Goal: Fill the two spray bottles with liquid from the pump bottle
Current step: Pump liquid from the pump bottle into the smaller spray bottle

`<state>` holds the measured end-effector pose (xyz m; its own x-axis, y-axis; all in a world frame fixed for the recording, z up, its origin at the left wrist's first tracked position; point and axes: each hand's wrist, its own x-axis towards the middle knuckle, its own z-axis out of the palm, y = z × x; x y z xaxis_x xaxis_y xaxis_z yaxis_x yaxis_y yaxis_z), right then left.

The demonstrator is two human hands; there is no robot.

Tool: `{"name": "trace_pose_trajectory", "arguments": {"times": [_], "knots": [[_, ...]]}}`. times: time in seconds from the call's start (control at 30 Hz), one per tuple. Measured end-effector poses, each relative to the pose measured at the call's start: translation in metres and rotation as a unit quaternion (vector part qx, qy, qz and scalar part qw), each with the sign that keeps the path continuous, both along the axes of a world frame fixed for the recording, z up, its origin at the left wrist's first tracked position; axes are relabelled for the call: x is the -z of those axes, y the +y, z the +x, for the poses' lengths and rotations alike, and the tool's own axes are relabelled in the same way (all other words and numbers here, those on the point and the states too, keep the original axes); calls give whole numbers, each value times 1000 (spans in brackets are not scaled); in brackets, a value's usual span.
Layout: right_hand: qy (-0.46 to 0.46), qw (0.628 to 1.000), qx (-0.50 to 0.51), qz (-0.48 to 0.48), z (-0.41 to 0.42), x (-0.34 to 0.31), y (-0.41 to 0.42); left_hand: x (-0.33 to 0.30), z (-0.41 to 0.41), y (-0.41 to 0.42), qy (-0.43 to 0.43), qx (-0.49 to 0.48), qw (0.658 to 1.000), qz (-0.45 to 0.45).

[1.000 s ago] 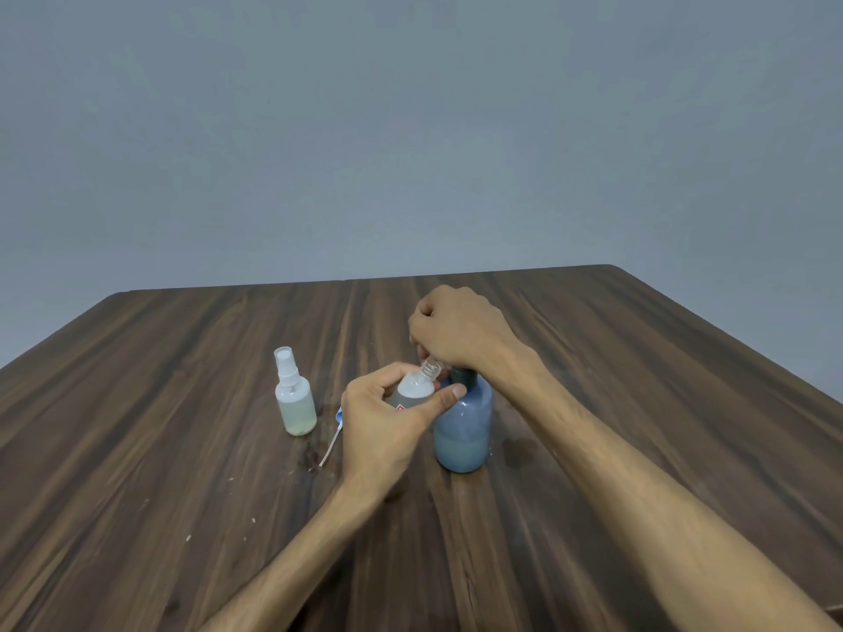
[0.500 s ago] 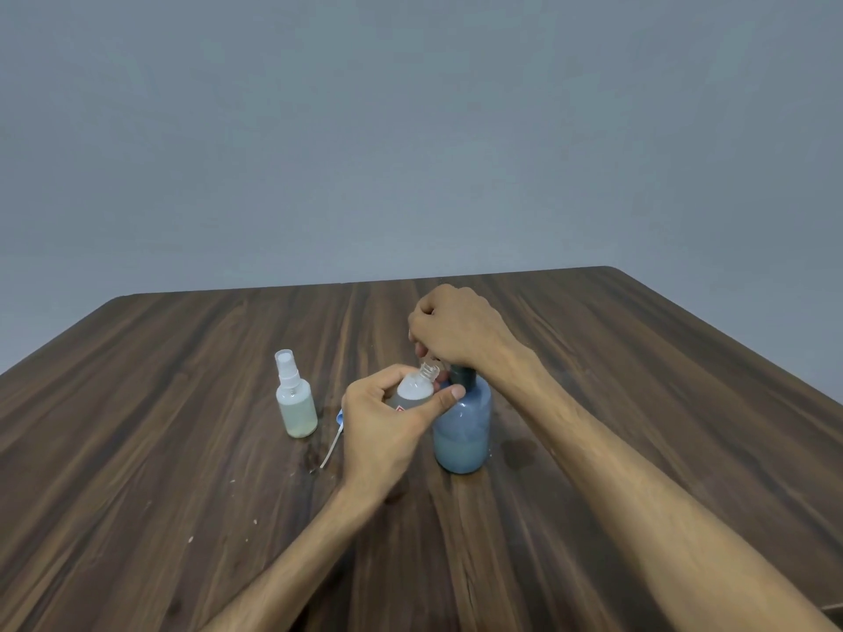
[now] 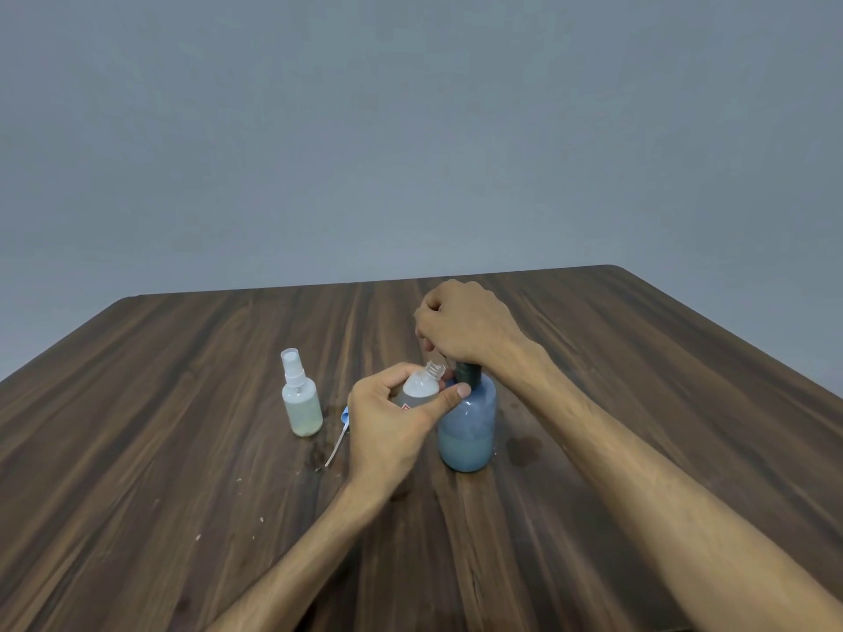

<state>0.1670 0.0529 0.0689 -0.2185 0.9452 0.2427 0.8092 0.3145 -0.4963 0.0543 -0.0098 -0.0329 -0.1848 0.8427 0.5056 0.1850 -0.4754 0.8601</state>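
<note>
holding the open spray bottle (image 3: 422, 386) in the left hand (image 3: 391, 421), fingers and thumb curled round its body, threaded neck tipped toward the pump bottle (image 3: 467, 424) just beside it on the desk (image 3: 638, 358). pressing down on the pump head with the right hand (image 3: 470, 328), fingers curled over it; nozzle itself hidden under the hand. best done by keeping the neck directly under the spout, pumping slowly with full strokes, steadying the small bottle against the big one, stopping short of the threads so the sprayer can screw back without overflow. wet-looking patches on the desk suggest spills happen easily here. counted: two spray bottles, one in hand and one capped spray bottle (image 3: 301, 401) standing to the left, partly filled with pale liquid; one pump bottle, blue; one loose sprayer head with dip tube (image 3: 338, 437) lying behind the left hand.
</note>
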Motion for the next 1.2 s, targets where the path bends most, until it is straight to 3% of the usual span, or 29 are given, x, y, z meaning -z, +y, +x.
{"name": "trace_pose_trajectory", "arguments": {"times": [0.43,0.9,1.2], "knots": [[-15,999,-10,-39,-1,3,2,-1,1,0,3,-5,1000,-11],[-2,1000,-20,-15,2,-7,3,0,0,0,-11,-2,1000,-15],[-53,994,-30,-87,-5,0,5,0,1,0,-12,-3,1000,-15]]}}
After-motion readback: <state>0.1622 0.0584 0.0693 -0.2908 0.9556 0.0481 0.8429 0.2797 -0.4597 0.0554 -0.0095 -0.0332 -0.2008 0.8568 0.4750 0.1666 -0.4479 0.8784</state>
